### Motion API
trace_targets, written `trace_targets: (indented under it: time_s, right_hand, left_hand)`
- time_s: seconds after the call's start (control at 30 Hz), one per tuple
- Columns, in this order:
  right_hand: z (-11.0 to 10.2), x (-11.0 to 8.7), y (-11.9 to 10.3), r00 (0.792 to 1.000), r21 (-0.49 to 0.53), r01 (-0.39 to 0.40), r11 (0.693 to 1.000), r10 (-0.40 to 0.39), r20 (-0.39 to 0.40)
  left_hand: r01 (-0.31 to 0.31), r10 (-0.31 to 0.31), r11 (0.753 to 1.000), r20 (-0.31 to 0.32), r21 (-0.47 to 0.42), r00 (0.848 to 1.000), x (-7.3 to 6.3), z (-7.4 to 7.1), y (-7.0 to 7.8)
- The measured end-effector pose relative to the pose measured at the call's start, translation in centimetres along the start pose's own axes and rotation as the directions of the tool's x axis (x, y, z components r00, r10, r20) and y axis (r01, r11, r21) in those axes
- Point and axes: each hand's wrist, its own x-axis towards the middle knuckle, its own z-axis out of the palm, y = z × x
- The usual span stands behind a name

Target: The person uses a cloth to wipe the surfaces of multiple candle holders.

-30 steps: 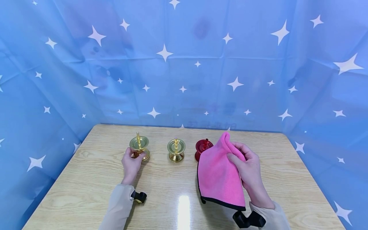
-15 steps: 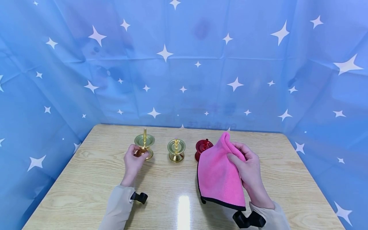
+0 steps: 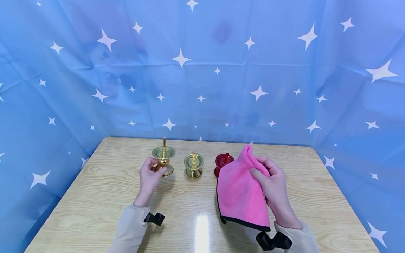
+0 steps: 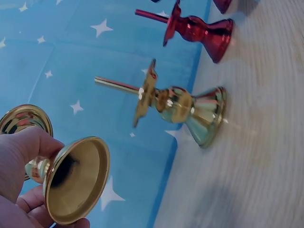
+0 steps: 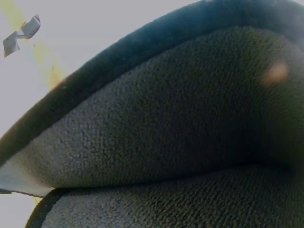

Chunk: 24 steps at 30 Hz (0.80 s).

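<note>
My left hand grips a gold candle holder around its stem. It is lifted off the table, and in the left wrist view the hollow underside of its base shows. To the right stands a second gold candle holder, upright with a short spike. My right hand pinches a pink cloth with black edging, which hangs down over the table. The cloth partly hides a red candle holder behind it. Dark folds of cloth fill the right wrist view.
A light wooden table carries the holders near its back edge. Behind and at both sides hangs a blue curtain with white stars. The left wrist view shows another bit of red beyond the red holder.
My left hand has moved a little to the right, bringing the gold candle holder nearer the second one and turning it more upright. My right hand and the cloth stay put.
</note>
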Motion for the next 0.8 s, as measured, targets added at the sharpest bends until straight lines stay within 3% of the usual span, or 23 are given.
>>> trace_targets:
  time_s: [0.3, 0.8]
  right_hand:
    - [0.0, 0.0, -0.2, 1.000, -0.002, -0.013, 1.000, 0.013, 0.000]
    - [0.1, 0.1, -0.4, 1.000, 0.019, -0.017, 1.000, 0.017, -0.001]
  left_hand:
    - [-0.025, 0.026, 0.999, 0.051, -0.029, 0.998, -0.7, 0.6, 2.2]
    - [-0.014, 0.009, 0.999, 0.130, 0.040, 0.991, -1.8, 1.7, 4.8]
